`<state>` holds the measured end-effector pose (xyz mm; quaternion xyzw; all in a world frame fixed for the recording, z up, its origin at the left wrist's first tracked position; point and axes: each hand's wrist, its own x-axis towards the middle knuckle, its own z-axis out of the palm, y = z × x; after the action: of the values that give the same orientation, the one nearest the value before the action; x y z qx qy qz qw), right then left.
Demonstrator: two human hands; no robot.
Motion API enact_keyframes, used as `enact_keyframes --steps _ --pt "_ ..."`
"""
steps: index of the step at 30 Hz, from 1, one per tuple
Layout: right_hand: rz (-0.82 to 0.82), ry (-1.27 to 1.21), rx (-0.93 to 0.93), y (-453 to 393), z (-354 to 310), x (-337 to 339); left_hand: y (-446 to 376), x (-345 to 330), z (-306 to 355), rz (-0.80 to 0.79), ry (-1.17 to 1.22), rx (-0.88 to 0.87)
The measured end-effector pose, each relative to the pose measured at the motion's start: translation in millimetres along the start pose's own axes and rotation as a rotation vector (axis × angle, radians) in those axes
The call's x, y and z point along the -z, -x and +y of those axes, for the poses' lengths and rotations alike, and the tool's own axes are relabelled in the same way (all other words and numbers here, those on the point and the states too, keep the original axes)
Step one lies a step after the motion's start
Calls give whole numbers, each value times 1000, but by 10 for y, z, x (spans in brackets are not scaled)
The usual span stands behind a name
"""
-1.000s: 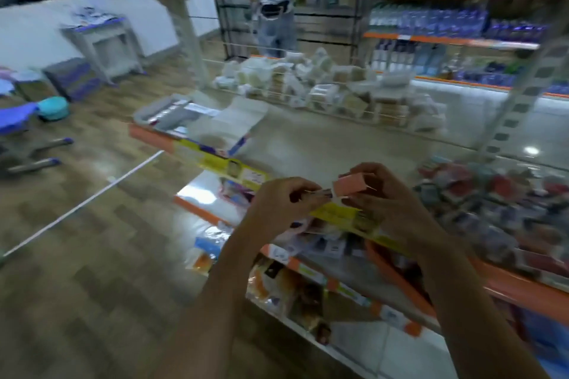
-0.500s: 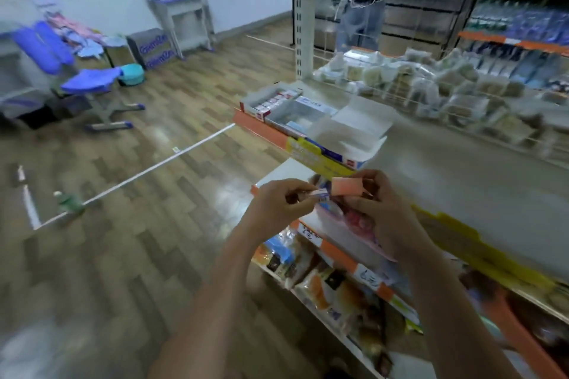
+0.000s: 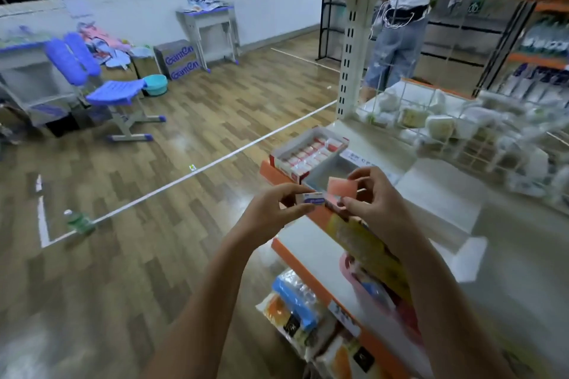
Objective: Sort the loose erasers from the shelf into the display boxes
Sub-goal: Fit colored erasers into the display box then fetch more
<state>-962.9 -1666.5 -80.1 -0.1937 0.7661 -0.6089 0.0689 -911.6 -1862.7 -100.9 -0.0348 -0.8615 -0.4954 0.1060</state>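
Note:
My left hand [image 3: 274, 209] pinches a small white eraser with a blue label [image 3: 311, 198] at its left end. My right hand [image 3: 377, 200] pinches a pink eraser [image 3: 341, 187] between thumb and fingers, touching the white one's right end. Both hands hover at the shelf's front left corner. Just behind them sits a red-and-white display box [image 3: 278, 158] holding rows of pink-and-white erasers. Beside it on the right an open white display box [image 3: 320, 174] shows a bare inside.
The shelf board [image 3: 446, 200] runs right, with an orange edge [image 3: 268, 172]. A wire basket [image 3: 480, 144] of wrapped packets stands at the back. Snack packs [image 3: 295, 301] fill the lower shelf. A person [image 3: 397, 40] stands behind the upright. Wooden floor and a blue chair [image 3: 117, 95] lie left.
The view has swung left and nearer to the display boxes. Both hands keep the same erasers, which have come closer to the boxes at the shelf corner.

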Motion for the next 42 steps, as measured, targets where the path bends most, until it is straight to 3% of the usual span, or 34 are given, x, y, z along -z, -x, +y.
enact_keyframes --steps 11,29,35,42 --pt "-40 555 -5 -847 108 -7 -1113 197 -421 -83 -80 -51" --pt "-34 1182 -354 -1068 124 -388 -2144 248 -740 -534 -30 -277" --pt "87 1175 -364 -1014 181 -406 -2230 225 -772 -592 -80 -387" --pt "109 1039 -367 -941 198 -491 -2330 302 -854 -576 -25 -331"
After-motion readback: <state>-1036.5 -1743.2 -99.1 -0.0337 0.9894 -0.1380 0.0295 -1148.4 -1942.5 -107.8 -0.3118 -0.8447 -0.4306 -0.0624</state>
